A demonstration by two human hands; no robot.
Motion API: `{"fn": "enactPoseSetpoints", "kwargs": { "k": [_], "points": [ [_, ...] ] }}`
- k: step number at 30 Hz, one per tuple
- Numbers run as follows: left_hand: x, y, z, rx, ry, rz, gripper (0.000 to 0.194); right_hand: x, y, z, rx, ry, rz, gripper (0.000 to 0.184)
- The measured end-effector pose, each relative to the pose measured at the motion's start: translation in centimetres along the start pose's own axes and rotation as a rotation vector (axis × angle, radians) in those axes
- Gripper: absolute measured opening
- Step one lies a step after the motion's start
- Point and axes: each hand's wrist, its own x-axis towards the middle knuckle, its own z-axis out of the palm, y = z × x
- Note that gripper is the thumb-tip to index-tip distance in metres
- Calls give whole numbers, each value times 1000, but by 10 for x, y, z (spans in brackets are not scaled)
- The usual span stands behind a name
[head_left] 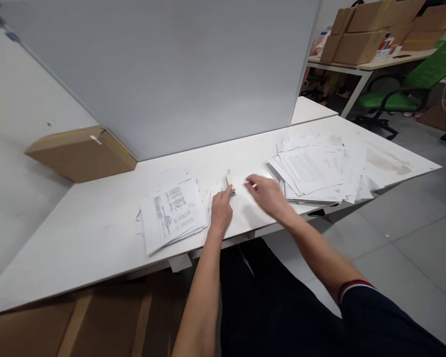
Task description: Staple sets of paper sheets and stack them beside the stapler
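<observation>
A small cream-coloured stapler (pixel 229 182) with a metal end lies on the white table, between two stacks of paper. My left hand (pixel 221 210) rests on the tabletop at its near end, with fingers bent and a fingertip against it. To the right of the stapler, my right hand (pixel 265 193) hovers above the table. Its fingers are loosely curled, the thumb a little apart from them, and I see nothing in them. Printed sheets (pixel 174 213) lie in a pile to the left of my left hand. A larger, untidy paper stack (pixel 308 171) is beyond my right hand.
A grey-white panel (pixel 208 74) stands along the table's back edge. At the back left, a cardboard box (pixel 83 153) leans by the wall. Boxes (pixel 360 47) sit on another desk at far right, near a green chair (pixel 423 74). The white table's (pixel 96 238) front edge is close to my body.
</observation>
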Motion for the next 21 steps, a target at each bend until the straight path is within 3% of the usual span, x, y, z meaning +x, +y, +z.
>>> {"fn": "enactPoseSetpoints", "kwargs": {
  "k": [2,4,8,14,21],
  "points": [
    [-1,0,0,90,6,16,57,-4,43,-29,-280,224,164,32],
    [-2,0,1,128,15,23,58,-4,80,-48,-496,315,305,44],
    [-2,-2,1,138,36,33,57,-2,122,-54,-644,168,492,47],
    [-2,-3,1,113,57,36,52,-5,122,-45,-788,1,341,33],
    [-4,-4,1,86,72,34,49,-14,109,-53,-808,-23,356,29]
  ]
}}
